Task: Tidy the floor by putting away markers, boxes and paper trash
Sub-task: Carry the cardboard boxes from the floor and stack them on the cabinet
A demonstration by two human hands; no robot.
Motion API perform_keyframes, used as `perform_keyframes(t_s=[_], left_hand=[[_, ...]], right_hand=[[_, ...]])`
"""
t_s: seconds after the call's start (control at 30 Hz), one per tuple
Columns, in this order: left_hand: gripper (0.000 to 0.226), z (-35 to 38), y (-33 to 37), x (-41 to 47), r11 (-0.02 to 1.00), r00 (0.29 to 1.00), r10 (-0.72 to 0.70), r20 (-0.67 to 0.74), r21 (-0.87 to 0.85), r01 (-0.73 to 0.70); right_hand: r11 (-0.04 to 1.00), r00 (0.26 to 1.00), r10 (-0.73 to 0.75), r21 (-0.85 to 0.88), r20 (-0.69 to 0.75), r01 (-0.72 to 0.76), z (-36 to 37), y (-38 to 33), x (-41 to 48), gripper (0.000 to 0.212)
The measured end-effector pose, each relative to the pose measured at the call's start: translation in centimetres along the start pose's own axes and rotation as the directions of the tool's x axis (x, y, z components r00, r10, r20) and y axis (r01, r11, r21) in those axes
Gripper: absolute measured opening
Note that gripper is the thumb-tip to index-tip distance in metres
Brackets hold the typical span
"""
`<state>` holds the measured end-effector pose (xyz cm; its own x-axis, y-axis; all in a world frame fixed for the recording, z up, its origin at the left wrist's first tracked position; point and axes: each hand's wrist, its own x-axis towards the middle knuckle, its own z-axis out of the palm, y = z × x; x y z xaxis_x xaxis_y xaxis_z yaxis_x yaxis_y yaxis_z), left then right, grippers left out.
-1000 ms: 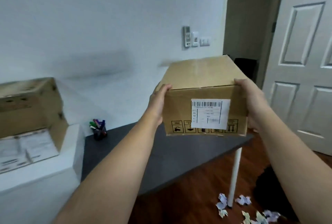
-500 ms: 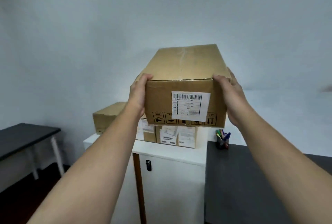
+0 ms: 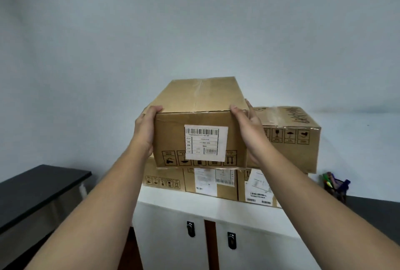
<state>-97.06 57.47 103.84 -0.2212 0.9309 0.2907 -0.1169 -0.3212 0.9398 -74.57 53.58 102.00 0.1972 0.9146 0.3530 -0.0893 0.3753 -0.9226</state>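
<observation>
In the head view, a taped cardboard box (image 3: 199, 122) with a white barcode label (image 3: 205, 143) on its near face is held up in front of a white cabinet (image 3: 173, 226). It is clasped from both sides. The left hand (image 3: 144, 133) is wrapped round its near left edge with the thumb hooked over the top. The right hand (image 3: 252, 133) is pressed against its right side with the fingers curled over the top corner.

A lower row of boxes (image 3: 164, 179) is seen along the cabinet top, and 1 upper box (image 3: 290, 139) is stacked on that row toward the cabinet's right edge. The held box is positioned over the left end of the row, just beside the upper box. Whether its underside already rests on the row cannot be told.

A marker cup (image 3: 334, 187) is seen on the grey table (image 3: 376, 211) at the cabinet's right side, and a black table (image 3: 39, 185) is seen to the left.

The box-stacking step is judged to be in hand and close to its end. For the next move, the box would need to be set down flat and square on the row. The right fingers, which lie in the narrow space between the 2 upper boxes, would need to be slid clear before the grip is let go.
</observation>
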Motion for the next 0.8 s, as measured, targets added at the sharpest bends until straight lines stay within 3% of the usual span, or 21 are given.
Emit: perform_keyframes(t_s=[0.23, 0.4, 0.5, 0.57, 0.63, 0.73, 0.8], left_hand=[[0.012, 0.9, -5.2, 6.9, 0.996, 0.996, -0.090, -0.023, 0.024, 0.091], [0.017, 1.7, -9.1, 11.4, 0.983, 0.986, -0.167, 0.000, 0.074, 0.166], [0.032, 1.8, -12.1, 13.4, 0.973, 0.977, -0.211, -0.011, 0.096, 0.211], [0.029, 2.1, -14.0, 14.7, 0.971, 0.978, -0.209, -0.015, 0.114, 0.209], [0.029, 2.7, -15.6, 15.9, 0.967, 0.977, -0.214, 0.012, 0.141, 0.210], [0.050, 4.2, -17.2, 18.0, 0.965, 0.967, -0.235, 0.094, 0.138, 0.221], [0.050, 5.4, -17.8, 19.6, 0.964, 0.954, -0.254, 0.160, 0.129, 0.234]], right_hand=[[0.998, 0.999, -0.027, -0.058, -0.028, 0.025, 1.3, 5.9, 6.4, 0.071], [0.991, 0.987, -0.004, -0.131, -0.158, -0.017, 1.9, 10.9, 9.6, 0.080], [0.975, 0.977, -0.032, -0.223, -0.212, -0.016, 2.2, 13.2, 10.5, 0.065], [0.942, 0.953, -0.156, -0.331, -0.261, 0.063, 2.8, 14.5, 11.2, 0.054], [0.857, 0.886, -0.325, -0.500, -0.329, 0.129, 3.3, 15.7, 12.1, 0.041], [0.476, 0.796, -0.548, -0.878, -0.257, 0.044, 2.8, 16.9, 13.7, 0.032], [0.281, 0.764, -0.603, -0.957, -0.230, -0.067, 1.3, 17.0, 14.9, 0.038]])
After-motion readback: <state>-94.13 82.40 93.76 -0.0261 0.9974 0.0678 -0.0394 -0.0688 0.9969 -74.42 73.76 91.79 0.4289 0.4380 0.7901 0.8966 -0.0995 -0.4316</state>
